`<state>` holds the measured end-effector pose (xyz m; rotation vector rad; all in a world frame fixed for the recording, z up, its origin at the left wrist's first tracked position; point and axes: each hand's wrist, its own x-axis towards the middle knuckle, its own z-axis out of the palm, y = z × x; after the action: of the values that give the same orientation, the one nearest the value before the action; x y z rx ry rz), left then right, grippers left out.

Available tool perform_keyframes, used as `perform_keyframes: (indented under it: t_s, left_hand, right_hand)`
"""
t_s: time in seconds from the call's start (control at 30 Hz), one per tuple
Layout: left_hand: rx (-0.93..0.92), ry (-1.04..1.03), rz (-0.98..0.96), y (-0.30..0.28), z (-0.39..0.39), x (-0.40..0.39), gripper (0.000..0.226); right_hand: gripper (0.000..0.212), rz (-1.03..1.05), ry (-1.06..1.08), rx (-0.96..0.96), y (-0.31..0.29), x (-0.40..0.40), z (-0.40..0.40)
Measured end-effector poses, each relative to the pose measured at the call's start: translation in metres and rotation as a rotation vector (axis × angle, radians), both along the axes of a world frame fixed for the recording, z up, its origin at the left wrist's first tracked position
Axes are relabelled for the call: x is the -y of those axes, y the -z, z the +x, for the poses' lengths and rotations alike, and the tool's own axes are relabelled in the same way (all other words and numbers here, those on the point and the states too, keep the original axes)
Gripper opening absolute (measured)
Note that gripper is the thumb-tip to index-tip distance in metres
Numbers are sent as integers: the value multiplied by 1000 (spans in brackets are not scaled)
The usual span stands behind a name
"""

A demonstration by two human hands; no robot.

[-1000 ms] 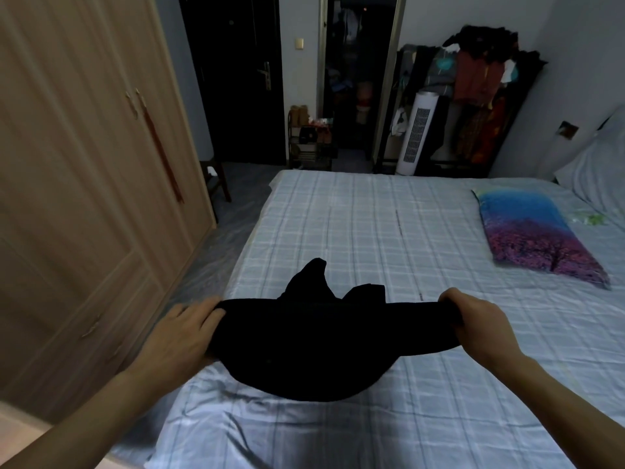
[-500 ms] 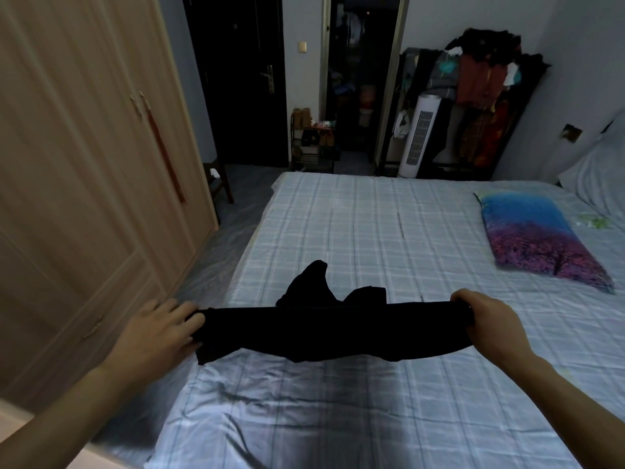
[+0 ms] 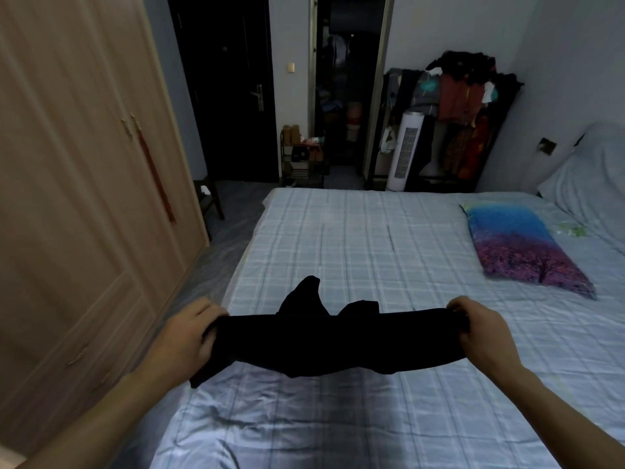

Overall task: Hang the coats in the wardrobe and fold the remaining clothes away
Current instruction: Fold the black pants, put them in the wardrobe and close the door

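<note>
While I watch from the head view, garment: a black garment [image 3: 331, 346] stretched sideways into a long band between both hands, held above the near part of the bed
Colour and surface: I see it as flat black, so dark that seams and fabric detail are lost; I cannot tell what kind of clothing it is
Shape: the upper edge runs nearly straight from hand to hand, the lower edge sags in a shallow curve, and a corner hangs down below the left hand
Far side: two dark lumps of the same cloth rise behind the band, the left one taller and pointed
Left hand [image 3: 189, 336]: fingers curled round the left end, gripping it
Right hand [image 3: 477, 330]: fingers closed over the right end, cloth bunched in the fist
Bed [image 3: 355, 238]: pale blue checked sheet, with a shadow under the garment
Pillow [image 3: 521, 245]: blue and purple print, far right on the bed, well apart from the garment
Wardrobe [image 3: 74, 184]: light wood doors on my left, closed
</note>
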<state>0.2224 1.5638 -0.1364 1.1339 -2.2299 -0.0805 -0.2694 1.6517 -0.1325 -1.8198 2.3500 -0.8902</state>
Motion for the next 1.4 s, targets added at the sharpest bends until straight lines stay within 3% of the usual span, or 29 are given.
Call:
perform_keyframes:
  t_s: [0.2,0.43,0.8,1.03,1.4]
  left_hand:
    - [-123,-18,-154,-45,-2,42,20]
    - [-168,-21,-281,-150,-13,91,34]
    - [-176,-102,-531,-281,-49,20,19]
    - [-198,-188,-628,-313,-70,-30,23]
    - [-235,-173,-681,-306,-100,-61,21]
  right_hand:
    - [41,-147,48,-66,-49,-1,4]
    - [35,-427,161,-175,-148,3,2]
    - [35,-638,74,-467,-261,-67,-36]
    - [29,-780,60,-481,-297,-123,-67]
    - [20,-853,45,-426,-305,-143,-102]
